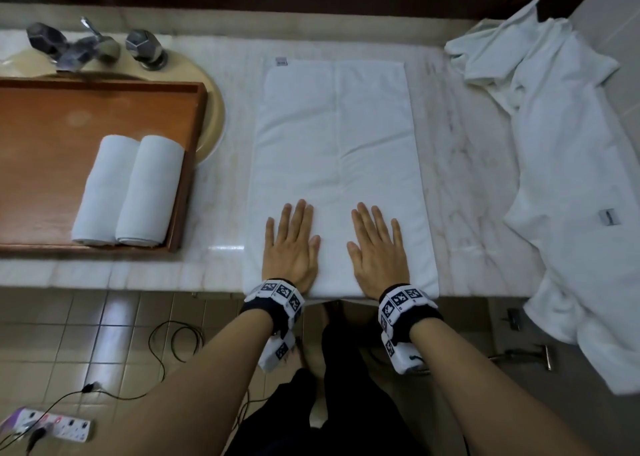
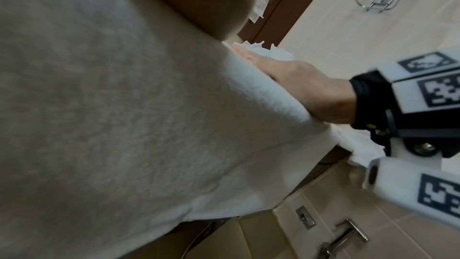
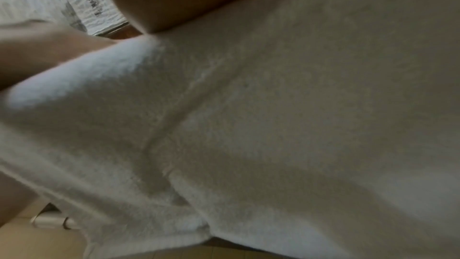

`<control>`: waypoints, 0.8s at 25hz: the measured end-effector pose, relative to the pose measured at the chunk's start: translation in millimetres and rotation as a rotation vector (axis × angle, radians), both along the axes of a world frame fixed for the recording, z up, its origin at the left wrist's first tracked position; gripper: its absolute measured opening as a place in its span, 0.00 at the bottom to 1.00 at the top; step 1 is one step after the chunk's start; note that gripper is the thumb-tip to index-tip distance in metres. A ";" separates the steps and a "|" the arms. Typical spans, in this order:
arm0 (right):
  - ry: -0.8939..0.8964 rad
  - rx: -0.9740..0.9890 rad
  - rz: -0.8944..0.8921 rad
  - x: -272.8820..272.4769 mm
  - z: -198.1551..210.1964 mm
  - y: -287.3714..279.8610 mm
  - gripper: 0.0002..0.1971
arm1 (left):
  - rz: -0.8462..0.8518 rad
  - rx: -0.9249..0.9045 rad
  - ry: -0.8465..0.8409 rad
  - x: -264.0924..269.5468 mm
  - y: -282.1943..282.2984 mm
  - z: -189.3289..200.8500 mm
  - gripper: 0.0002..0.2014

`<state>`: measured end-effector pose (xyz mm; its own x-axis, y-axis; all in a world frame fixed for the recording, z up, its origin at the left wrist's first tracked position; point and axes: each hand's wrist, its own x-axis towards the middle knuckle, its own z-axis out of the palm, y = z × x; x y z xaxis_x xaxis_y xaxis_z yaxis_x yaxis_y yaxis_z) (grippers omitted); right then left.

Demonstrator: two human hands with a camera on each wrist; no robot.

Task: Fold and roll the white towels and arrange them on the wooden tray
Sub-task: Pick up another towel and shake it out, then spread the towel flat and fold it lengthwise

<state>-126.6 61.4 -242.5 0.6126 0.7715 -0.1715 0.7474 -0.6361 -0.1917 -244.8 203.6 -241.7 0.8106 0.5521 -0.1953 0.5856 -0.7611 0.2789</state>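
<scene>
My left hand (image 1: 292, 244) and right hand (image 1: 377, 246) press flat, fingers straight, on the folded white towel (image 1: 336, 137), gripping nothing.

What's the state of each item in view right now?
Folded towel: spread flat on the counter, not yet rolled.
Left hand: open, flat on the towel's near end.
Right hand: open, flat beside it.
Rolled towels: two, side by side in the tray.
Tray: partly filled.
Loose towels: crumpled, unfolded.
</scene>
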 end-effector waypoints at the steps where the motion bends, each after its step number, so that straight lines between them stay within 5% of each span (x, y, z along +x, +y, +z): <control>1: -0.008 0.000 -0.022 3.3 -0.4 -6.0 0.32 | 0.012 0.003 -0.003 -4.8 4.1 -0.2 0.30; 6: -0.042 -0.003 -0.193 19.1 -3.2 -30.0 0.33 | 0.064 0.007 -0.005 -22.4 27.0 1.4 0.31; 11: 0.140 -0.099 -0.676 32.9 18.0 -11.6 0.37 | 0.329 -0.112 0.094 -17.1 47.7 12.4 0.31; 12: 0.148 -0.081 -0.643 28.9 23.4 3.9 0.38 | 0.328 -0.148 0.088 -2.8 42.8 16.9 0.32; 16: 0.154 -0.022 0.007 16.8 20.9 50.4 0.32 | -0.060 -0.217 0.063 47.2 10.0 21.1 0.29; 18: 0.153 -0.047 -0.108 34.4 15.5 40.1 0.32 | 0.005 -0.166 0.091 43.2 30.0 16.8 0.29; 20: 0.179 -0.138 -0.410 53.3 15.7 29.8 0.36 | 0.257 -0.165 0.141 36.1 59.9 16.1 0.29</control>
